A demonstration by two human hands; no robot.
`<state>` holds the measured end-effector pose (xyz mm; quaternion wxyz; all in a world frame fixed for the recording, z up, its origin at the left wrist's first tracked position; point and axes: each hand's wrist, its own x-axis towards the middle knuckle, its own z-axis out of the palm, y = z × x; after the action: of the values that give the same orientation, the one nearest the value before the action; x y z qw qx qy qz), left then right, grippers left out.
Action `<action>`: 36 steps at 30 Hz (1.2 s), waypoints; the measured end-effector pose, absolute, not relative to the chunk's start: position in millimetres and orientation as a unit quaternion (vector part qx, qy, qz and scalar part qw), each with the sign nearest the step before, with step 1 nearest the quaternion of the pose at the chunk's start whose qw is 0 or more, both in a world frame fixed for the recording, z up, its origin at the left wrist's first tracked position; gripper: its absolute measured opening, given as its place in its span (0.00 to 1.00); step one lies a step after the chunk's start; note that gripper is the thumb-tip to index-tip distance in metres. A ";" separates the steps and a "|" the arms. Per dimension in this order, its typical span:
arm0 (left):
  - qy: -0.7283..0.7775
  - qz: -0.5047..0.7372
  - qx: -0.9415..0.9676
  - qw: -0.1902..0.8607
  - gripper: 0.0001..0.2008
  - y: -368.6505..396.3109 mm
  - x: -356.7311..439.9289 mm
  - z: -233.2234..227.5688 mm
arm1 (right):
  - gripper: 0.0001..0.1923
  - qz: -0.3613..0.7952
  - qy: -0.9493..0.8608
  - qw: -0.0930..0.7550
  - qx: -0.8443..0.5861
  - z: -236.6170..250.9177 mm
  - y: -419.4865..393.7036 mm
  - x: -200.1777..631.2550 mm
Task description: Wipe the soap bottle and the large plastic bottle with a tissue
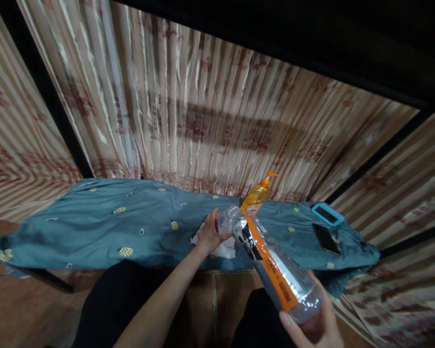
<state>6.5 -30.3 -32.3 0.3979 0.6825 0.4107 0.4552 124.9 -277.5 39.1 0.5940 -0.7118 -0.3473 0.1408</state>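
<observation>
My right hand [315,316] grips the base of a large clear plastic bottle [275,266] with a silver and orange label. The bottle is tilted, its far end pointing up and left over the bed-like surface. At that far end my left hand [210,236] is closed around a clear plastic part [227,220], with a bit of red at the fingertips. I cannot tell if that part is the bottle's neck or a separate piece. Crumpled white tissue [224,249] lies beneath my left hand. Just behind stands a yellow pump bottle [255,197] with an orange pump head.
A blue-green patterned cloth [94,222] covers the long surface. On its right end lie a light-blue framed device [327,214] and a dark phone [325,238]. Striped curtains [203,96] hang behind and at both sides, with a dark frame overhead.
</observation>
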 end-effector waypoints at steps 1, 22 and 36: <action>0.411 0.456 0.682 0.397 0.45 -30.4 6.9 -32.3 | 0.49 0.144 -0.346 0.593 -0.712 39.8 -277.4 124.8; 0.405 0.451 0.694 0.389 0.48 -25.7 7.3 -35.0 | 0.53 0.216 -0.334 0.626 -0.671 44.4 -276.0 126.8; 0.409 0.437 0.701 0.388 0.47 -24.0 5.0 -33.9 | 0.54 0.230 -0.306 0.643 -0.664 48.7 -273.6 122.2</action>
<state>5.0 -24.0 -33.9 0.3876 0.7008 0.4093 0.4372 122.2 -273.6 48.7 0.6428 -0.6638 -0.3056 0.2299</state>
